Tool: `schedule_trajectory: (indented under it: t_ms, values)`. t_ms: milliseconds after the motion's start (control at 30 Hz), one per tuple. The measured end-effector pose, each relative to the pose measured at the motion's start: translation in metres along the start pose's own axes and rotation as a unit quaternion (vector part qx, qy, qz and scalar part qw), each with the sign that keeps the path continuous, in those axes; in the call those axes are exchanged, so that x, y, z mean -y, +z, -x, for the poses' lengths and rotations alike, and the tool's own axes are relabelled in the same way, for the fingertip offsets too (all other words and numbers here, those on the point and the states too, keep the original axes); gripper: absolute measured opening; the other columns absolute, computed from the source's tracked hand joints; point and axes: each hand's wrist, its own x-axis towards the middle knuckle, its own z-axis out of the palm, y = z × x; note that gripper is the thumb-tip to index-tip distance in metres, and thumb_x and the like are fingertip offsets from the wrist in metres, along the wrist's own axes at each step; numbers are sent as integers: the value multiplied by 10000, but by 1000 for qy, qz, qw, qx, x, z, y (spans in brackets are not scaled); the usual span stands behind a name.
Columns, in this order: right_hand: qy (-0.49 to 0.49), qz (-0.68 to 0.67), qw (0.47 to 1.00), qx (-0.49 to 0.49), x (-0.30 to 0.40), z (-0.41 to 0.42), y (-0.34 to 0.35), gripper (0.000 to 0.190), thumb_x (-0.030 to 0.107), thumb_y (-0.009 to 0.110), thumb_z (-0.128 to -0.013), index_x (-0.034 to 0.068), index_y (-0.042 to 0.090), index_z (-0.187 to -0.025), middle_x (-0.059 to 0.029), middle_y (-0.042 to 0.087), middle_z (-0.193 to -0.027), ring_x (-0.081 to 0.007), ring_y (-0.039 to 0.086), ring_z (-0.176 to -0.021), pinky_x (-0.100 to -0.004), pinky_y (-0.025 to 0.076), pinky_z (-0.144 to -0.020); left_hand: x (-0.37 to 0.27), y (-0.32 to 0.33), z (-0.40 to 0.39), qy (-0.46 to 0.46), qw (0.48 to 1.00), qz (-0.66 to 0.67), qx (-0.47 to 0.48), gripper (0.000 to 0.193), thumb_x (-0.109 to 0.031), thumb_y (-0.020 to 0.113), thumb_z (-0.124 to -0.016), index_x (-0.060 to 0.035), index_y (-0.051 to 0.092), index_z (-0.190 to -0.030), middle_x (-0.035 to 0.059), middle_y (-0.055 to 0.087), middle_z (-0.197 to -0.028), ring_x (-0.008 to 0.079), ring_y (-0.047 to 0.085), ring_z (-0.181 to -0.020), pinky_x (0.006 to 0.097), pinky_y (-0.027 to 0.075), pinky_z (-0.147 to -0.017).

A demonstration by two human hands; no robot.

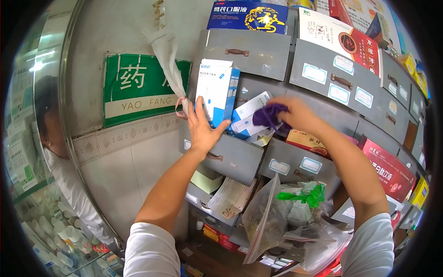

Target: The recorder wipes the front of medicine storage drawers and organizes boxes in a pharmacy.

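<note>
My left hand is spread across the lower front of an upright white and blue carton, its thumb at the lower right corner. The carton stands in a pulled-out grey drawer. A second white and blue carton leans beside it at a tilt. My right hand, slightly blurred, grips a dark purple cloth in front of the tilted carton. The cloth hides part of that carton's face.
Grey drawers with metal handles surround the hands, several with boxes on top. Clear plastic bags bulge below the right forearm. A twisted white plastic bag hangs by a green wall sign. At left stands a glass display case.
</note>
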Motion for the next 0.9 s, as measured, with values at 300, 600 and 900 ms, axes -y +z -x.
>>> schedule_trajectory:
  t_ms: [300, 600, 900]
  values:
    - [-136, 64, 925, -348, 42, -125, -35, 335, 44, 553, -755, 53, 601, -1086, -165, 599, -1024, -354, 519, -1016, -420, 406, -900, -2, -4, -1, -35, 999, 16, -12, 1094, -344, 808, -632, 14, 118, -1402, 275, 306, -1344, 398, 303, -1259, 449, 252, -1057]
    - [-13, 117, 988, -95, 58, -185, 6, 326, 246, 589, -817, 145, 608, -1127, -134, 628, -1098, -320, 581, -1035, -432, 458, -862, 0, -2, -4, -49, 998, -38, -4, 1080, -438, 783, -619, 70, 189, -1364, 282, 368, -1279, 411, 385, -1175, 450, 304, -1013]
    - [-17, 159, 985, -65, 48, -156, -20, 378, 224, 620, -793, 28, 586, -1114, -221, 627, -1012, -385, 580, -963, -424, 445, -830, -3, -3, -6, -46, 997, -62, 0, 1079, -424, 778, -617, 64, 181, -1372, 263, 364, -1280, 397, 370, -1184, 459, 293, -1015]
